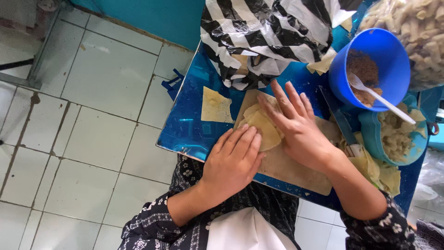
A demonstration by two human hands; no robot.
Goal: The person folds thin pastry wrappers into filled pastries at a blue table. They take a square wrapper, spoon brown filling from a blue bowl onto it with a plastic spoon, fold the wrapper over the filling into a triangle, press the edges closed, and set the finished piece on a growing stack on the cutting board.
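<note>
Head view: pale folded dough wrapper (264,127)

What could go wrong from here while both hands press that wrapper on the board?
1. The wrapper lies folded under the left hand and right hand; hard pressing may tear it.
2. The spare wrapper lies on the blue table toward its edge; a sweep of the left hand could knock it off.
3. The spoon sticks out of the blue cup close to the right forearm; a bump might tip it.
</note>
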